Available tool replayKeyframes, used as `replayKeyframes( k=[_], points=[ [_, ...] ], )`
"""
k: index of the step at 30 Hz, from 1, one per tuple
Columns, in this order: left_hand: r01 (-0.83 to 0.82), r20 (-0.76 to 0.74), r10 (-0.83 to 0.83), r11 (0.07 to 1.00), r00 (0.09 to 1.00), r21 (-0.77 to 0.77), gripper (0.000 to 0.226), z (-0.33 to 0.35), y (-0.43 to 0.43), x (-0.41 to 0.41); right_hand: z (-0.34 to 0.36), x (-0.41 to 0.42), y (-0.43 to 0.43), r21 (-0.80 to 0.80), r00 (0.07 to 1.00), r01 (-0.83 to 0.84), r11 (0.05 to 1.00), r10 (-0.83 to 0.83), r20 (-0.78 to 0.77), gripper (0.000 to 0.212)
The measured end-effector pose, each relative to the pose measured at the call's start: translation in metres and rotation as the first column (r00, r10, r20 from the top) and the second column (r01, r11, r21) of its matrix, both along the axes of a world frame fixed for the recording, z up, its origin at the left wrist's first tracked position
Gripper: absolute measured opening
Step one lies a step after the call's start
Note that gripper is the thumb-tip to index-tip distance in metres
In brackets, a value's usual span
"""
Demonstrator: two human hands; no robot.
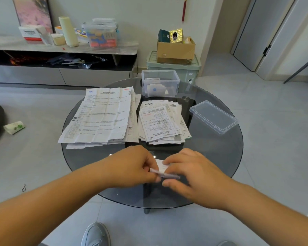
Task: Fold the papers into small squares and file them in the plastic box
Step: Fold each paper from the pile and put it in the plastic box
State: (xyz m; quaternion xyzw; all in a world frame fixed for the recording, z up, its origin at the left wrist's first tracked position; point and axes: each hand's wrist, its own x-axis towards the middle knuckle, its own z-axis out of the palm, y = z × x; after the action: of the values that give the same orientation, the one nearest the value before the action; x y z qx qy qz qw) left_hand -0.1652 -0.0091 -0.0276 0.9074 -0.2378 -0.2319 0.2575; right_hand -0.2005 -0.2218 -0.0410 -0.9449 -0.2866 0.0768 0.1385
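Now paper (pixel 161 165) between both grips.

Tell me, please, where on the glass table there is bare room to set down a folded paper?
Bare glass lies at the near left edge of the table, below the large paper stack, and at the near right, below the box lid. The middle is crowded: both stacks, the smaller one, and the plastic box behind. Both hands hold a paper at near centre.

Surface: we see a round smoked-glass table (pixel 220 166) | far edge: clear plastic box (pixel 160 82) with folded papers inside | right edge: its clear lid (pixel 212 116) lying apart | centre-left: stack of large printed sheets (pixel 101 116) | centre: pile of smaller slips (pixel 161 121) just beside it.
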Motion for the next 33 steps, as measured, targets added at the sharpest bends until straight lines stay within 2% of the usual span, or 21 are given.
replayKeyframes(
  k=[3,6,8,10,12,14,15,20,24,28,30,33],
  points=[
    [-0.051,0.081,0.047,0.998,0.996,0.044,0.036,-0.003,0.000,0.001,-0.005,0.005,-0.004,0.080,0.994,0.113,0.990,-0.112,-0.017,0.040],
    [-0.081,0.217,0.040,0.980,0.975,0.183,0.037,-0.007,-0.002,0.000,-0.007,0.012,-0.005,0.093,0.967,0.253,0.963,-0.250,-0.051,0.028],
    [-0.118,0.279,0.051,0.967,0.959,0.227,0.038,-0.010,-0.004,0.002,-0.008,0.015,-0.003,0.059,0.953,0.301,0.952,-0.297,-0.062,0.031],
    [-0.143,0.259,0.087,0.967,0.962,0.209,0.042,-0.013,-0.006,0.006,-0.007,0.016,0.002,0.019,0.943,0.329,0.944,-0.327,-0.064,0.035],
    [-0.165,0.235,0.119,0.969,0.965,0.185,0.040,-0.013,-0.008,0.009,-0.007,0.017,0.005,0.014,0.937,0.346,0.938,-0.344,-0.067,0.049],
    [-0.187,0.223,0.150,0.970,0.963,0.156,0.037,-0.012,-0.009,0.009,-0.005,0.020,0.005,0.030,0.937,0.339,0.940,-0.334,-0.102,0.066],
    [-0.187,0.212,0.154,0.972,0.965,0.142,0.039,-0.011,-0.009,0.009,-0.004,0.021,0.005,0.021,0.940,0.325,0.946,-0.320,-0.117,0.066],
    [-0.106,0.137,0.087,0.985,0.987,0.136,0.035,-0.007,-0.012,0.010,0.006,0.027,0.006,-0.002,0.946,0.264,0.965,-0.259,-0.193,0.040],
    [-0.072,0.089,0.060,0.987,0.994,0.142,0.035,-0.004,-0.015,0.009,0.010,0.025,0.012,0.014,0.947,0.224,0.975,-0.214,-0.238,0.035],
    [-0.047,0.121,0.034,0.994,0.992,0.102,0.034,-0.004,-0.015,0.005,0.013,0.023,0.013,0.080,0.936,0.228,0.970,-0.196,-0.291,0.033],
    [-0.026,0.160,0.011,0.995,0.987,0.091,0.034,0.000,-0.015,0.006,0.014,0.025,0.012,0.136,0.937,0.209,0.968,-0.158,-0.311,0.023],
    [-0.061,0.280,0.049,0.998,0.959,0.033,0.037,0.018,-0.011,0.022,0.022,0.042,0.007,0.222,0.955,0.215,0.951,-0.157,-0.251,0.002]
  ],
)
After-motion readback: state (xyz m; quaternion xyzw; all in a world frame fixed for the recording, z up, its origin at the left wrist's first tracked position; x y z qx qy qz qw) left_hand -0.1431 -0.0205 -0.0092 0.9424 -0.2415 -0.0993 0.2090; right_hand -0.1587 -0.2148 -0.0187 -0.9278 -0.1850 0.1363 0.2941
